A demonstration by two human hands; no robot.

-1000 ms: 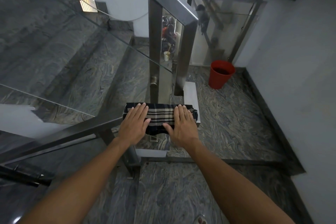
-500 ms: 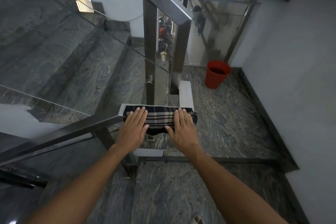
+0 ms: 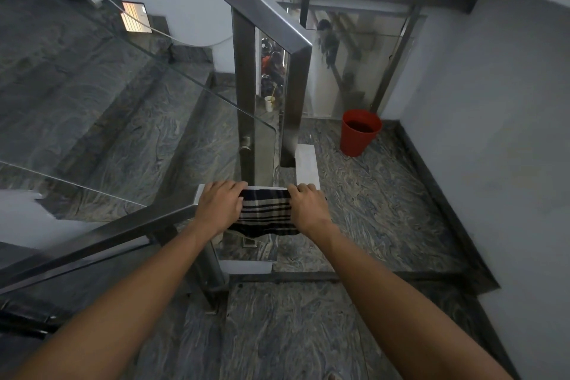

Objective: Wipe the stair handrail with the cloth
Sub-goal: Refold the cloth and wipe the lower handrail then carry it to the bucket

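You stand on a stair landing of dark grey stone with pale swirling veins, closed in by matt white walls. The square-section handrail of brushed steel climbs from the lower left to a flat horizontal stretch right in front of you, and that stretch is your landmark. Over it hangs the cloth, a soft woven piece in dark navy with beige stripes, its near edge drooping below the rail in a loose fold.

Your left hand sits at the cloth's left edge, fingers curled over the far side of the rail and clamping the fabric against the metal. Your right hand mirrors it at the cloth's right edge, fingers likewise hooked over the top and gripping cloth and rail together. The striped middle of the cloth shows bare between the two hands.

Beyond the rail rises a tall steel post, smooth and reflective, carrying a clear glass panel that slants up to the left over the steps. Further beyond, to the right of the rail, a round red plastic bucket stands on the floor near the wall corner. A small pale cup shows through the glass behind the post.
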